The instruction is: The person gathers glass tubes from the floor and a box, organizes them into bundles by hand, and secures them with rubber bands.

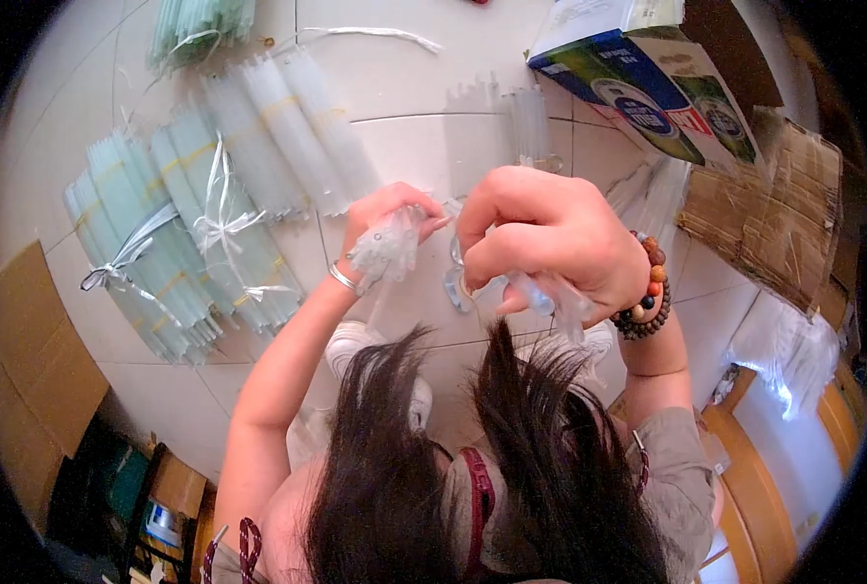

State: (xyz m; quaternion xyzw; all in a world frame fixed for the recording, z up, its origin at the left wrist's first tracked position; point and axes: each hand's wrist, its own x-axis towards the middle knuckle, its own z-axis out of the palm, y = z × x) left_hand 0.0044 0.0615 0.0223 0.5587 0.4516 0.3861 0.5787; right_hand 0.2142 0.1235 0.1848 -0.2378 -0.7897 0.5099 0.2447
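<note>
Near the middle of the view, my left hand (389, 216) is closed around a bunch of clear plastic tubes (387, 251), whose ends point toward the camera. To its right, my right hand (555, 238) is curled over clear plastic pieces (550, 304), partly hidden by the fingers. Between the hands are small clear parts (456, 277), too blurred to make out. Bundles of greenish clear tubes (141, 234) lie on the floor at the left, some tied with white ribbon (221, 229). Paler bundles (292, 127) with yellow bands lie beside them.
A blue and green printed box (638, 97) stands at the upper right, with flattened brown cardboard (769, 209) below it. More tubes (529, 122) lie beyond my right hand. Brown cardboard (29, 360) is at the left edge, and a clear plastic bag (784, 350) at the right.
</note>
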